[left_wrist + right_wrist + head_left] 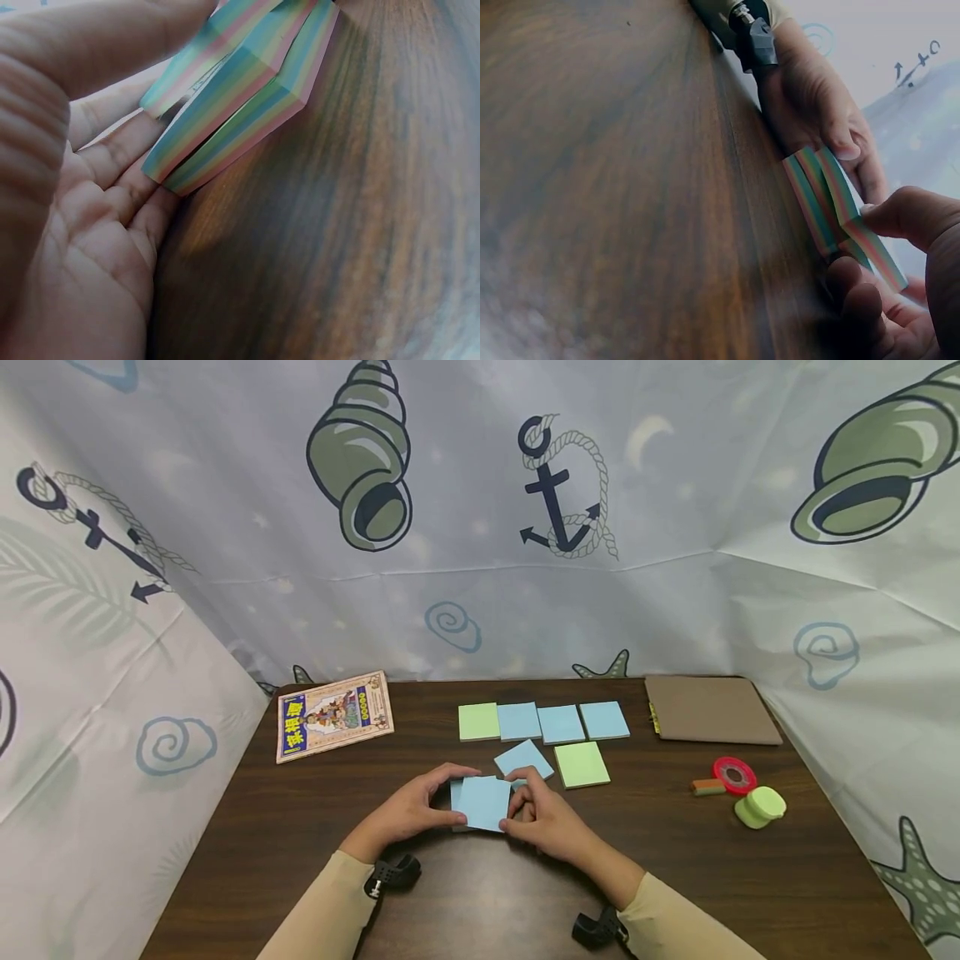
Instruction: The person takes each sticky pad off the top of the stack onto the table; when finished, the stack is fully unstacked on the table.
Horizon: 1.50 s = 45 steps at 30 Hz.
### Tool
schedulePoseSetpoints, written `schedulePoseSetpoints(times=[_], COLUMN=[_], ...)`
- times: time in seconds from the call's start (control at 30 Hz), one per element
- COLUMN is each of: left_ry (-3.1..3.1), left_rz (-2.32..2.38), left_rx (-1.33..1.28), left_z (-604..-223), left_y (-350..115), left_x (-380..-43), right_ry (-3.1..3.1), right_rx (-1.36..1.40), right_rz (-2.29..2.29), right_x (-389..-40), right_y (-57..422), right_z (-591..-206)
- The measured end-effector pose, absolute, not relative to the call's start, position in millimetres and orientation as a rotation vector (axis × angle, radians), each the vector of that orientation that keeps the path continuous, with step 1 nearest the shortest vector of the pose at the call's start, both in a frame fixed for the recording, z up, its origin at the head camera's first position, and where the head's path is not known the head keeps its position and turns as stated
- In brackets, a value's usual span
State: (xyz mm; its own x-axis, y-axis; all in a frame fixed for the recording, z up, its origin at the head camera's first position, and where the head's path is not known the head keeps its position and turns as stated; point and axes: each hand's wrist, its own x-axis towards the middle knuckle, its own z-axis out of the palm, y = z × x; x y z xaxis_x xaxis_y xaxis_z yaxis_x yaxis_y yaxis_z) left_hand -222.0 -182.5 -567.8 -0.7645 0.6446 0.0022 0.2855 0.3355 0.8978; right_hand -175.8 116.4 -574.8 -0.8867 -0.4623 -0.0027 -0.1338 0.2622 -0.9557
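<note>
Between both hands, near the middle of the table, is a light blue sticky note pad (483, 803), slightly offset over others beneath it. My left hand (411, 810) grips its left side, thumb at the near edge and fingers at the far edge. My right hand (551, 818) pinches its right side with thumb and fingers. In the left wrist view the stacked pads (232, 105) show rainbow-striped edges. The right wrist view shows the top pad (874, 251) jutting past those below. Just beyond lie a tilted blue pad (523, 760) and a green pad (582, 765).
Behind is a row with a green pad (478, 722) and blue pads (561, 724). A booklet (334, 716) lies back left, a brown notebook (712, 710) back right. On the right are a red tape roll (735, 775), a small orange-green block (707, 787) and a green container (761, 807).
</note>
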Motion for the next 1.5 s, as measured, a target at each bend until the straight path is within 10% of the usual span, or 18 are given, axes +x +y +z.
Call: schedulePoseSetpoints(times=[1.07, 1.5], left_ry=[2.360, 2.404], left_rz=[1.176, 1.146], left_rx=[0.910, 0.962], left_z=[-567, -565], left_y=[-181, -178], left_x=[-218, -215], right_ry=[2.491, 2.765], right_rx=[-0.646, -0.091], right_rz=[-2.173, -2.424], right_x=[-166, -184], right_y=[173, 211], right_z=[-584, -585])
